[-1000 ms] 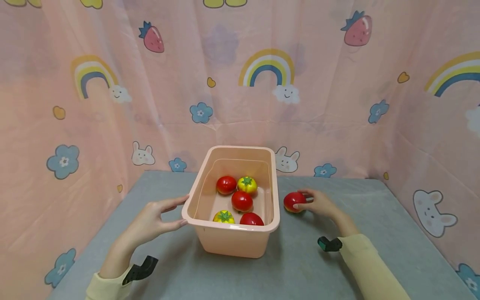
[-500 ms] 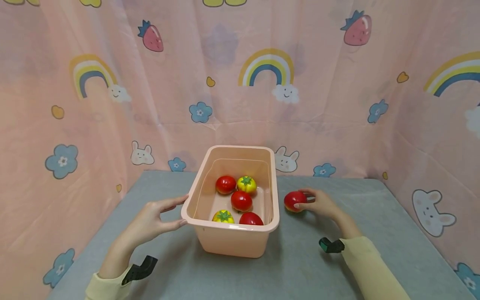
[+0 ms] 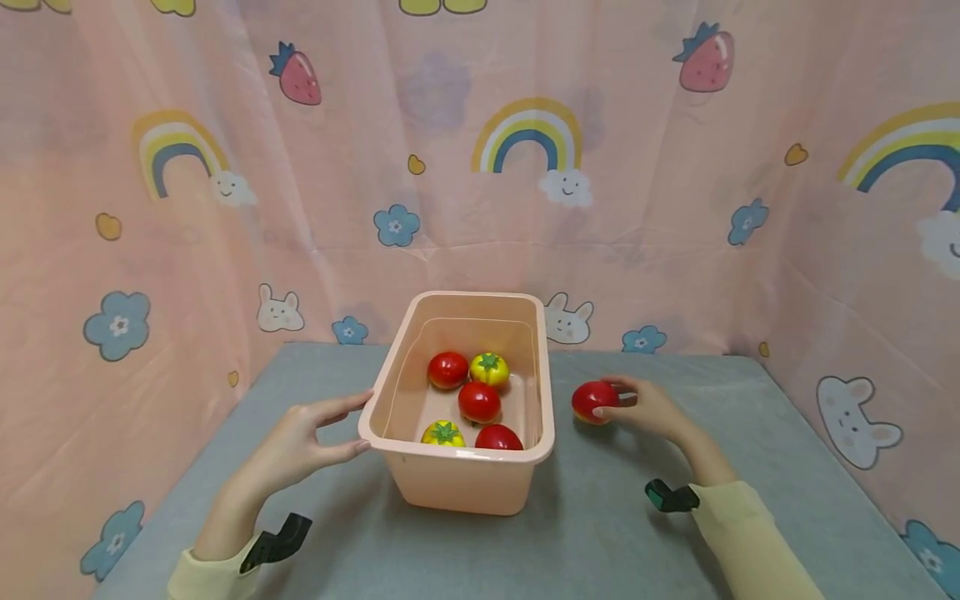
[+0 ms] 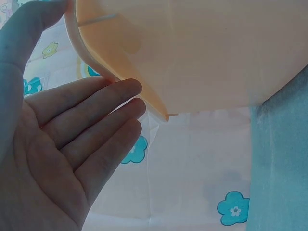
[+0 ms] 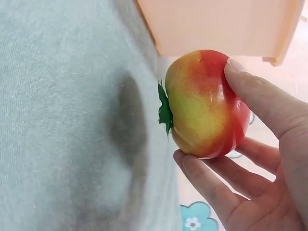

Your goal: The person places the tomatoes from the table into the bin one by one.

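In the head view my right hand (image 3: 651,410) holds a red tomato (image 3: 592,402) beside the right wall of a pale peach plastic bin. The right wrist view shows the tomato (image 5: 207,103) pinched between thumb and fingers, just off the cloth, yellowish underneath with its green leafy top (image 5: 164,111) turned downward. My left hand (image 3: 303,437) touches the left rim of the bin (image 3: 468,454) with thumb and straight fingertips. From the left wrist, its fingers (image 4: 101,113) lie extended along the rim. Inside the bin are three red tomatoes (image 3: 479,402) and two yellow ones (image 3: 490,368) with green tops showing.
Grey-blue cloth covers the table (image 3: 600,533). A pink curtain (image 3: 480,233) printed with rainbows, strawberries and rabbits hangs behind and at the sides. Each sleeve cuff carries a black wrist mount (image 3: 276,542). The bin's near wall partly hides the two front tomatoes.
My right hand and its tomato have edged a little to the right, away from the bin. The left hand stays at the rim, and the tomatoes in the bin lie as before.
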`<action>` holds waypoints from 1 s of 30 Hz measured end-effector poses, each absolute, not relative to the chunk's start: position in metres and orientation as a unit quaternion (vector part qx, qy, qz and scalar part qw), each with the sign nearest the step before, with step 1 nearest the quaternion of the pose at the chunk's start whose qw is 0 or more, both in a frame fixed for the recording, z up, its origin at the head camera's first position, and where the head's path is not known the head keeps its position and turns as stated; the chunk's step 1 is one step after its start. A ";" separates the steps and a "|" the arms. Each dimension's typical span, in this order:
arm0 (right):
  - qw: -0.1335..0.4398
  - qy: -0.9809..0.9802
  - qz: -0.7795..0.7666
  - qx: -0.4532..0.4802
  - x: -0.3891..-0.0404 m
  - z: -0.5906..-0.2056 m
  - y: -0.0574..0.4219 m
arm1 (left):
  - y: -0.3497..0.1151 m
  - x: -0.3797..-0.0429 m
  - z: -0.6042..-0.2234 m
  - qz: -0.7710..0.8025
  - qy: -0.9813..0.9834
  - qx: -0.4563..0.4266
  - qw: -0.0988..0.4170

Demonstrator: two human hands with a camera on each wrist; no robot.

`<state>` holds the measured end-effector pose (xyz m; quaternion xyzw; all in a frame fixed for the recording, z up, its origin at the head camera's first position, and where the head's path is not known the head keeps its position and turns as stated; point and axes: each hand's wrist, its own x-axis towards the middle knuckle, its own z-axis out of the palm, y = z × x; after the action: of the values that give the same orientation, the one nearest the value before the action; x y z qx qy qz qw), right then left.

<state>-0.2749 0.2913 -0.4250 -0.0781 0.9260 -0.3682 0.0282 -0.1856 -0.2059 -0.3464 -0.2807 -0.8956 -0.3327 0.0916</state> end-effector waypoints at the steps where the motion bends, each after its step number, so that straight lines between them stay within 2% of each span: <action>1: 0.028 0.926 -0.369 -0.078 -0.274 -0.423 0.292 | -0.206 -0.185 -0.346 -0.332 -0.896 -0.281 0.092; 30: -0.012 0.940 -0.318 -0.121 -0.233 -0.362 0.295 | -0.206 -0.185 -0.346 -0.332 -0.896 -0.280 0.095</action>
<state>-0.2331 0.2947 -0.3618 -0.1209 0.9403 -0.3179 -0.0125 -0.1852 -0.2064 -0.3455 -0.2799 -0.8959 -0.3317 0.0945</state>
